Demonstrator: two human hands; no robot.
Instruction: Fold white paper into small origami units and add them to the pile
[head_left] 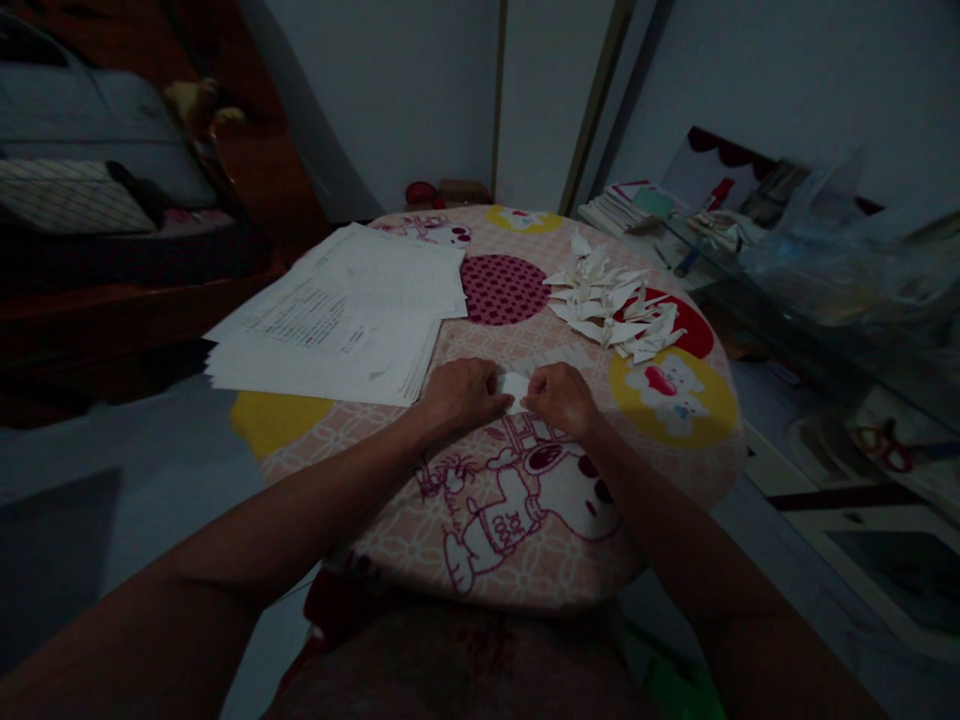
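Between my two hands is a small folded piece of white paper, held just above or on the patterned tablecloth. My left hand pinches its left side with the fingers closed. On the other side, my right hand grips the paper's right edge, fingers curled. Beyond my right hand lies a cluster of folded white paper cranes. A stack of printed paper sheets spreads out past my left hand. How the paper's underside is folded cannot be made out.
The round table wears a cartoon-print cloth. To the right stands a glass-topped table with plastic bags, books and scissors. A wooden bench with bags is at the left. The room is dim.
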